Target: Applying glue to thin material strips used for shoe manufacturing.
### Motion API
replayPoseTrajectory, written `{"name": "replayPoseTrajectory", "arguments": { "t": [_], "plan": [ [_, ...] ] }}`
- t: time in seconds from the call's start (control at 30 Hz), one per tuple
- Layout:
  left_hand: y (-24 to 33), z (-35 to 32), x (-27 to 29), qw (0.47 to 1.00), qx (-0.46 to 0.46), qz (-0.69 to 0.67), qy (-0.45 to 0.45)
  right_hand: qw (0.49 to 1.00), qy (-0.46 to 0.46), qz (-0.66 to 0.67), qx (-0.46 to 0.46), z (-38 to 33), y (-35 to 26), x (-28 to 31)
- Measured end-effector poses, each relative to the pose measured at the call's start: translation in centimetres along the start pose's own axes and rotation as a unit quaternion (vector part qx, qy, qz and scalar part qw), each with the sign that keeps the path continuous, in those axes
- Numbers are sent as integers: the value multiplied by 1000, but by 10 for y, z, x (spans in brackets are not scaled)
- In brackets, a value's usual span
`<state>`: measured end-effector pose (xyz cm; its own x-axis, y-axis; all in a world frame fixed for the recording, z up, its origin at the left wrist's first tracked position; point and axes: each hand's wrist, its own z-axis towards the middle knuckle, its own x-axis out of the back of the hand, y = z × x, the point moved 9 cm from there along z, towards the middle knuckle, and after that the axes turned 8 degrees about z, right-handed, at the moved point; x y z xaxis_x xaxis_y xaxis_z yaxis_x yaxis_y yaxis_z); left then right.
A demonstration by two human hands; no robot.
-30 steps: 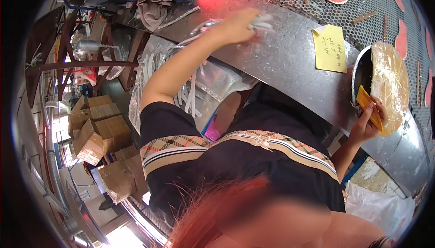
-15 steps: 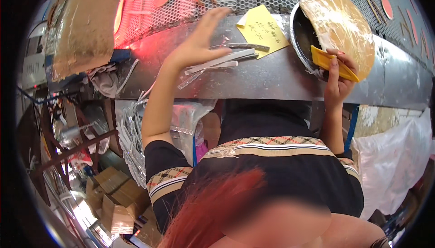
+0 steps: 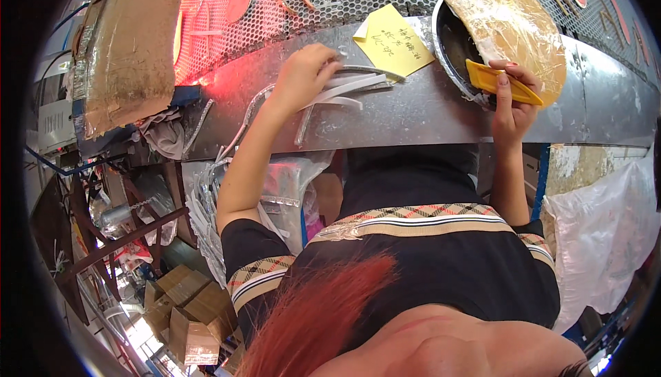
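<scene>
The thin, flat white and silvery-grey strips (image 3: 350,86) lie in a loose, overlapping bundle on the grey metal table (image 3: 413,121), left of centre, their right ends just by the near corner of a yellow paper note (image 3: 394,41). They look light, limp and perhaps slick, so a pinch across several at the left end would suit them better than a hold on one tip. The left hand (image 3: 301,77) is at that end, its forearm reaching far from the near edge, fingers bent and partly closed with the thumb toward the strips; whether it grips any cannot be told. At the right, the right hand (image 3: 513,117) is closed around a flat yellow plastic scraper (image 3: 487,79), thumb on the near face and fingers over the far edge, forearm nearly upright and elbow low. The scraper seems light and stiff, best held by its broad body as here. It slants before a dark round bowl with a pale rim (image 3: 436,38), partly covered by a film-wrapped tan disc (image 3: 516,22); contact is unclear.
</scene>
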<state>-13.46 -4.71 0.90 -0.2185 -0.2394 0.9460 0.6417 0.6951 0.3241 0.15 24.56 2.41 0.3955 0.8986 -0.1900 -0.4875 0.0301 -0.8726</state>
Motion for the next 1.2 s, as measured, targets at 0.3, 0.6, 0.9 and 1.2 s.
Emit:
{"name": "replayPoseTrajectory", "arguments": {
  "t": [0.3, 0.6, 0.9, 1.2],
  "plan": [
    [26, -30, 6, 993, 79, -11, -86, 1000, 13, -14, 11, 1, -3, 5],
    [25, -40, 19, 999, 13, 18, 26, 999, -3, -17, -48, -2, 7, 5],
    [3, -42, 17, 997, 51, 25, -53, 1000, 13, -3, -21, -1, 3, 4],
    [12, -37, 9, 998, -57, 5, 11, 1000, -1, -16, -8, 0, 2, 1]
  ]
}}
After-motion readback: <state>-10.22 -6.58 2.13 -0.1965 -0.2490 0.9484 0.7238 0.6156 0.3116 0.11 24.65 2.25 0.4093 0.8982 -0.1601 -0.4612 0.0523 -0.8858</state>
